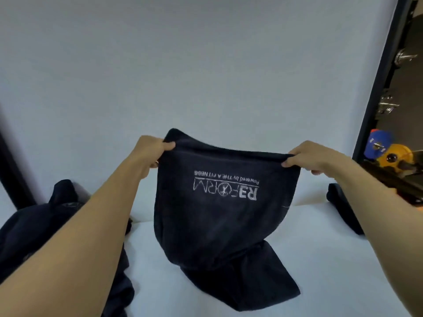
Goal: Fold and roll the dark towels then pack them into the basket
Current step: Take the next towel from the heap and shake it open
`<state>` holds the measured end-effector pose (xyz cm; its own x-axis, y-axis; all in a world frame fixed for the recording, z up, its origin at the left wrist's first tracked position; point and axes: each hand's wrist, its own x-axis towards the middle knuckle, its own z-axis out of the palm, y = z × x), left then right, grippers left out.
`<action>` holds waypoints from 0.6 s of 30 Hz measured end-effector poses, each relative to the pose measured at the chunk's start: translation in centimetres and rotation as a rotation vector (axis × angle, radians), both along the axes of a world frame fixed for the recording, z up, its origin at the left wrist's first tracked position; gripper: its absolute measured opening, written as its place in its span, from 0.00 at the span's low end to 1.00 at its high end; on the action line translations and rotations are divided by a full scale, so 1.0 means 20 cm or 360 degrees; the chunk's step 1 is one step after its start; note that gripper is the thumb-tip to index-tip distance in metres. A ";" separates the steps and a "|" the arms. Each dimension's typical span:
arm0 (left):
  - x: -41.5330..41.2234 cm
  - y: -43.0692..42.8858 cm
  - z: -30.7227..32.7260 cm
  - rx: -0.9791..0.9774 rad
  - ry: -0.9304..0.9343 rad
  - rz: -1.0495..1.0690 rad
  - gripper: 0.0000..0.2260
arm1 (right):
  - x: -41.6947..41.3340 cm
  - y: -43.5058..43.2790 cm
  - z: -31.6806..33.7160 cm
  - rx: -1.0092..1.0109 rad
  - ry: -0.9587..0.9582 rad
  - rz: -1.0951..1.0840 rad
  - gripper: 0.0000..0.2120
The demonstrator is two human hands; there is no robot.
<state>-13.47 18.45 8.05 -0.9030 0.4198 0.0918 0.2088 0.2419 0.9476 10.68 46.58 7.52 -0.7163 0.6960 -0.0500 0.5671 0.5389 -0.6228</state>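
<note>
A dark navy towel [219,220] with white upside-down lettering hangs in front of me, its lower end crumpled on the white surface [320,259]. My left hand [152,152] pinches its top left corner. My right hand [311,156] pinches the top right corner. The upper edge sags a little between them. No basket is in view.
A heap of dark towels [41,229] lies at the left, partly under my left forearm. Another dark item [343,209] sits at the right, half hidden by my right arm. A white wall stands behind. Blue and yellow weight plates [386,152] show at the far right.
</note>
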 end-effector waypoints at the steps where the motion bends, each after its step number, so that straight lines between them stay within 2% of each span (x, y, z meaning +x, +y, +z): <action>1: -0.04 0.01 -0.01 -0.0126 0.0017 0.0011 0.08 | -0.04 0.01 0.00 0.0023 0.0063 -0.0056 0.12; 3: -0.10 0.05 0.02 -0.0176 0.0016 0.0097 0.08 | -0.13 0.02 0.04 -0.0096 0.0399 -0.0150 0.07; 4: -0.13 0.08 0.07 -0.0065 0.0001 0.0123 0.07 | -0.16 0.01 0.10 -0.0279 0.0640 -0.0168 0.05; 7: -0.13 0.15 0.34 0.0600 -0.0036 0.0098 0.08 | -0.25 -0.05 0.37 -0.0670 0.1296 -0.0006 0.08; 10: -0.08 0.16 0.70 0.1194 0.0108 -0.0013 0.05 | -0.25 -0.13 0.71 -0.0590 0.1763 0.0236 0.07; 12: 0.00 0.12 0.92 0.1426 0.0269 -0.0077 0.05 | -0.20 -0.19 0.91 -0.0446 0.1955 0.0321 0.07; 15: 0.14 0.03 1.12 0.1586 0.0493 -0.0163 0.06 | -0.08 -0.29 1.11 -0.0205 0.2133 0.0387 0.08; 18: 0.28 -0.05 1.22 0.1627 0.0591 -0.0200 0.06 | 0.03 -0.35 1.18 -0.0135 0.2209 0.0453 0.08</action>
<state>-7.87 17.43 32.37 -0.7031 0.0777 0.7068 0.4908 -0.6662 0.5615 11.23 39.61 31.16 -0.3307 0.5521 0.7653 -0.6419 0.4629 -0.6113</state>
